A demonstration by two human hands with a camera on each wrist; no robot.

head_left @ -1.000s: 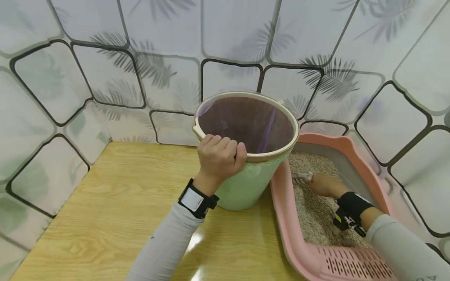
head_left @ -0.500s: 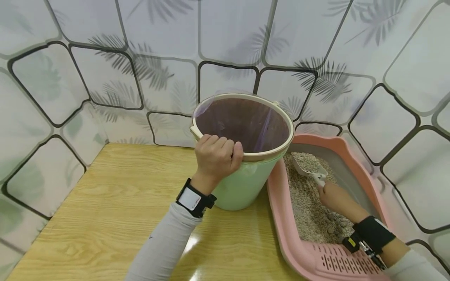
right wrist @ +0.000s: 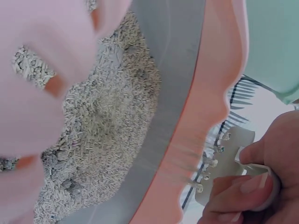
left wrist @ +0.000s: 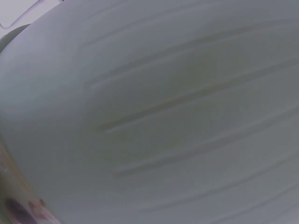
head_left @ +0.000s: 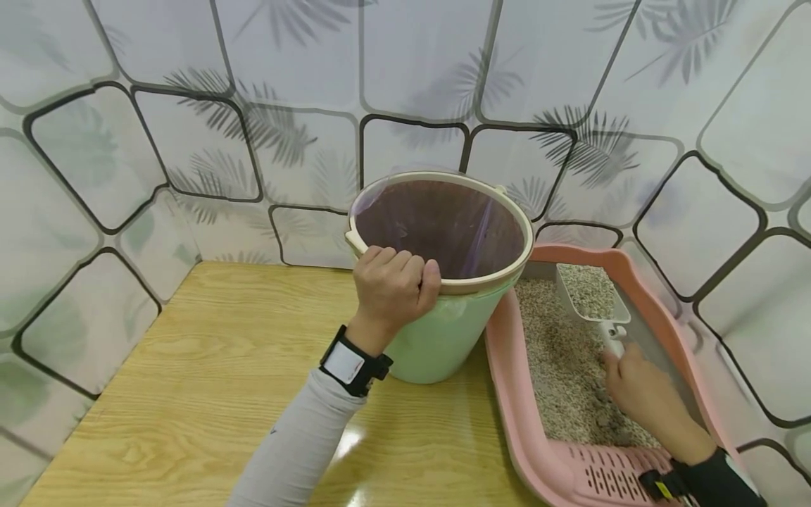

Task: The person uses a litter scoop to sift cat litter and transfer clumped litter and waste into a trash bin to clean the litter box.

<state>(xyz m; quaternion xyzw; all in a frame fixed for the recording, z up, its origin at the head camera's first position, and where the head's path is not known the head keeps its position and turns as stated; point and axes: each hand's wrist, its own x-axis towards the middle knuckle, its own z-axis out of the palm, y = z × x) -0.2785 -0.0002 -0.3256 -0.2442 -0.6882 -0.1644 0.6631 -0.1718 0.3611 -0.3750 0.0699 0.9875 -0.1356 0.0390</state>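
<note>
My left hand (head_left: 395, 289) grips the near rim of a pale green trash bin (head_left: 431, 345), which stands upright and is lined with a thin purplish bag. The left wrist view is filled by the bin's ribbed wall (left wrist: 196, 116). My right hand (head_left: 652, 394) holds a white litter scoop (head_left: 611, 339) by its handle, the bowl heaped with cat litter pellets (head_left: 589, 289). The scoop is over the far right part of a pink litter box (head_left: 507, 373). In the right wrist view, blurred pellets stream from the slotted underside of the scoop (right wrist: 239, 135), with fingers curled round the handle.
Beige litter (head_left: 551, 394) covers the box floor, with darker clumps (head_left: 608, 415) near the front. A slotted pink ledge (head_left: 608, 472) forms the box's near end. The wooden table (head_left: 209, 380) extends left of the bin. Patterned curtain-like walls (head_left: 304, 155) surround it.
The scoop, first down in the litter, has come up full of pellets and swung rightward toward the box's far right side. My left hand keeps its grip on the bin rim.
</note>
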